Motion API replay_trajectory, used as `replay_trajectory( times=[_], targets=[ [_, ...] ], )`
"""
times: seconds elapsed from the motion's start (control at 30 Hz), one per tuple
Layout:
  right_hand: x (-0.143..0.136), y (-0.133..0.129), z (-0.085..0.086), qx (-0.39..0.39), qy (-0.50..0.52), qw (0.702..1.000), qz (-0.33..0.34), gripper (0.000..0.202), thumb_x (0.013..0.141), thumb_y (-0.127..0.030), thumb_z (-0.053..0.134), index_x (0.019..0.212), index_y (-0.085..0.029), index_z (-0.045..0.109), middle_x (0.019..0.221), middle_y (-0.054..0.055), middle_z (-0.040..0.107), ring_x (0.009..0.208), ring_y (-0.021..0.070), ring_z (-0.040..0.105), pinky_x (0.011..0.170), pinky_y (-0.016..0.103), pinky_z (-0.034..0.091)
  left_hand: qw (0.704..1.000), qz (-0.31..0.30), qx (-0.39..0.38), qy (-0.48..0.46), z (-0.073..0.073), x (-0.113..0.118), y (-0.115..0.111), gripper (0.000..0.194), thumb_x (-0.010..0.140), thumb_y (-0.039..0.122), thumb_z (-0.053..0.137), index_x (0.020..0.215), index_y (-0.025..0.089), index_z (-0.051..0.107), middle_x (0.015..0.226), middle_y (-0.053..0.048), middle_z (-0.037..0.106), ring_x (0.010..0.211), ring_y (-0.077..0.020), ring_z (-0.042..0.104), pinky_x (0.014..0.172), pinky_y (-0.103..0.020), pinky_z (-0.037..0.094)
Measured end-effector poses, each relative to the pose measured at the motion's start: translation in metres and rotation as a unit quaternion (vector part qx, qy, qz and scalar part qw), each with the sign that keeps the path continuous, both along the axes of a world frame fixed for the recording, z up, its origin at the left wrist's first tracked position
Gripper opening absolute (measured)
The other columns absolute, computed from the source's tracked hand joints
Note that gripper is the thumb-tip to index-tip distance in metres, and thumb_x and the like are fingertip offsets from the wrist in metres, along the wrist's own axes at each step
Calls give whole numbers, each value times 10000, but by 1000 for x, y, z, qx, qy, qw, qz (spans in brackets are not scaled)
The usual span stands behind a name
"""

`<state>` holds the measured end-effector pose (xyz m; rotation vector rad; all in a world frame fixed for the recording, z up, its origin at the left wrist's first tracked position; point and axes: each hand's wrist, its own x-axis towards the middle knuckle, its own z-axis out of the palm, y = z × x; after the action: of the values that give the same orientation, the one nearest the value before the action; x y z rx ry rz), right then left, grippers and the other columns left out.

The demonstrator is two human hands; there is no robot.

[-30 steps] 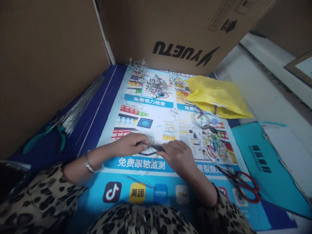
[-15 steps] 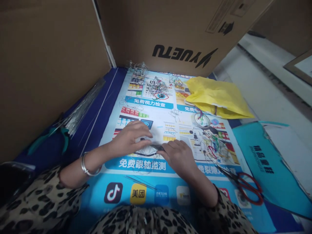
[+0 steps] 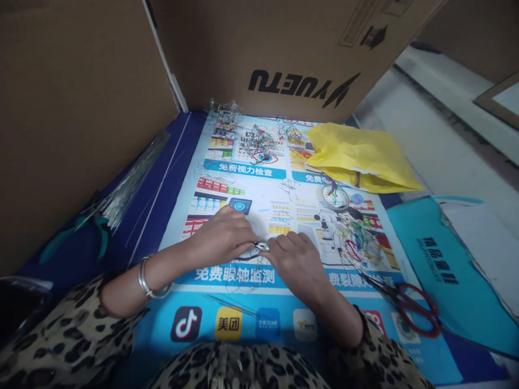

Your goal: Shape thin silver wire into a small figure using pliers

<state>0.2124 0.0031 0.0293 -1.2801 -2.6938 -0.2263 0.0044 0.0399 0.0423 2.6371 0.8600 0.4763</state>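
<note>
Between my two hands, a small loop of thin wire [image 3: 261, 246] stretches, dark and silvery, over the printed poster [image 3: 259, 294]. My left hand [image 3: 225, 235] has its fingers pinched on the left end of it. The other end is gripped by my right hand [image 3: 298, 265], fingers curled. Much of the wire is hidden inside the fingers. Just in front of my wrists lie a few thin dark wires [image 3: 233, 306]. Red-handled scissors [image 3: 416, 310] rest on the poster to the right of my right forearm.
Cardboard boxes [image 3: 300, 48] wall off the back and left. Wire tangles [image 3: 261, 140] lie across the poster's far half. At left are a bundle of straight wires [image 3: 130, 183] and teal-handled pliers [image 3: 101, 237]. A yellow bag [image 3: 360, 154], tape roll [image 3: 335, 197] and teal cardboard [image 3: 441, 259] are at right.
My left hand has closed its fingers onto the wire, where they were spread before. A small gap now shows in the wire between the hands. The view has shifted slightly.
</note>
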Motion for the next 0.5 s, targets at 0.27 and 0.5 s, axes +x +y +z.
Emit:
replay_trajectory(
  times=[0.27,0.5],
  targets=[
    [2,2,-3,8,7,1000,0,239,847,-389,569,730,-181,584,667,34,561,689,187,454,643,324,253,999,33,-20,-2,1,-5,4,214,906,258,437,834,191,626,747,-23,609,808,-180,497,794,-335,282],
    [4,1,-2,14,12,1000,-6,233,834,-396,586,738,-184,583,677,36,555,709,191,445,657,330,258,994,35,-83,-56,-6,-11,15,169,890,260,469,819,188,605,744,1,616,768,-155,526,783,-314,304]
  ],
)
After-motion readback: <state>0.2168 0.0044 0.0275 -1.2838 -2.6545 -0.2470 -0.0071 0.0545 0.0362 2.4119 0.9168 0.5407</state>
